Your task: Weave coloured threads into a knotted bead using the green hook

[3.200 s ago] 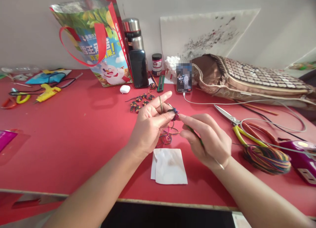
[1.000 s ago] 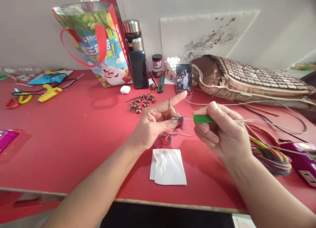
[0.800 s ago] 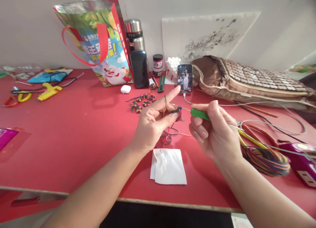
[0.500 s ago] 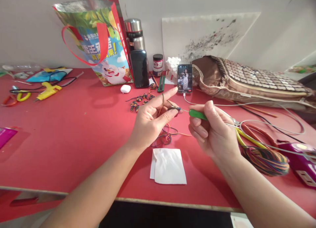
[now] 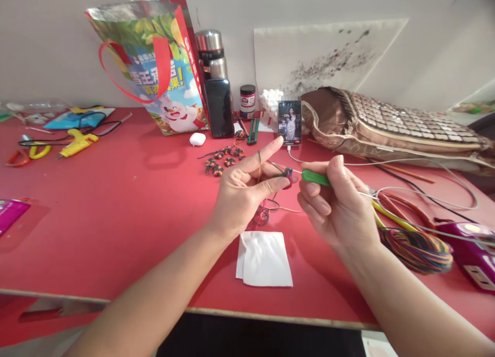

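Note:
My left hand (image 5: pixel 247 192) pinches a small piece of dark multicoloured crochet work (image 5: pixel 288 177) between thumb and fingers. Its index finger points up and away, with a strand of yarn (image 5: pixel 259 163) looped round it. In my right hand (image 5: pixel 338 202) is a crochet hook (image 5: pixel 316 177) with a green handle, its thin metal shaft reaching left to the crochet work. Whether the hook's tip sits inside a stitch, I cannot make out. Loose yarn (image 5: pixel 262 215) trails on the red table below my left hand. Several small knotted multicoloured pieces (image 5: pixel 229 162) lie behind it.
A folded white tissue (image 5: pixel 266 259) lies near the table's front edge. At the right are a yarn skein (image 5: pixel 417 249), yellow-and-red-handled pliers (image 5: pixel 402 220) and a purple power strip (image 5: pixel 469 251). A lit phone (image 5: pixel 290 122) with a cable (image 5: pixel 371 164) stands behind my hands. A yellow glue gun (image 5: pixel 78 142) lies left.
Both hands have shifted slightly right. The crochet work has turned more upright in my left fingers, and the hook has moved along with it.

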Available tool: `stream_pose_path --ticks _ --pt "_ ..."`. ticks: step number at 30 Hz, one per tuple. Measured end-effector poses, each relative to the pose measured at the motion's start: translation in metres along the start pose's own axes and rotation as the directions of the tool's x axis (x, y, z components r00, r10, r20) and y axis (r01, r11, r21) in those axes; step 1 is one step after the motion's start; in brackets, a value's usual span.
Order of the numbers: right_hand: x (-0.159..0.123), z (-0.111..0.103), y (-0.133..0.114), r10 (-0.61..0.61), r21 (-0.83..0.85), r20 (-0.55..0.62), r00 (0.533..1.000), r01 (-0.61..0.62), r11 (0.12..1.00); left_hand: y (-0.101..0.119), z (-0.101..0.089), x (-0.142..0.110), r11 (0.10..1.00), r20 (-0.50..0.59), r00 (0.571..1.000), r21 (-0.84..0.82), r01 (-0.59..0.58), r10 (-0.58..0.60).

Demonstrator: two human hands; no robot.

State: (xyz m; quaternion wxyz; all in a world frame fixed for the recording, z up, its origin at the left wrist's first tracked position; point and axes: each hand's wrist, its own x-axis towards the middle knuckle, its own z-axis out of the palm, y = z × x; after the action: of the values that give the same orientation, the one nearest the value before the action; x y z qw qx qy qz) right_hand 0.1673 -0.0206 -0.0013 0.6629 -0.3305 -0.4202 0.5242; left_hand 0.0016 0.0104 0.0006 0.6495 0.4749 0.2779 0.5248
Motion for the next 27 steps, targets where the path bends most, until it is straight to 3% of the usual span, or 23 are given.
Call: stream_pose_path --ticks 3,12,19,27 --pt "0.002 0.002 0.004 0.007 0.019 -0.036 0.999 -0.006 1.0 0.002 0.001 -0.002 0.998 -0.033 0.999 0.045 -0.031 0.032" --pt "0.001 0.005 0.0 0.134 0.095 -0.087 0.987 -0.125 0.988 0.008 -0.004 0.001 0.991 0.001 0.997 0.107 -0.074 0.074" --pt "-0.003 0.003 -0.008 0.095 0.095 0.032 0.995 -0.098 0.991 0.007 0.001 -0.003 0.979 0.022 0.992 0.159 -0.129 0.127" --pt "0.001 0.009 -0.002 0.128 0.182 -0.059 0.99 -0.115 0.976 0.005 0.001 -0.003 0.978 -0.045 0.989 0.165 -0.131 0.14"
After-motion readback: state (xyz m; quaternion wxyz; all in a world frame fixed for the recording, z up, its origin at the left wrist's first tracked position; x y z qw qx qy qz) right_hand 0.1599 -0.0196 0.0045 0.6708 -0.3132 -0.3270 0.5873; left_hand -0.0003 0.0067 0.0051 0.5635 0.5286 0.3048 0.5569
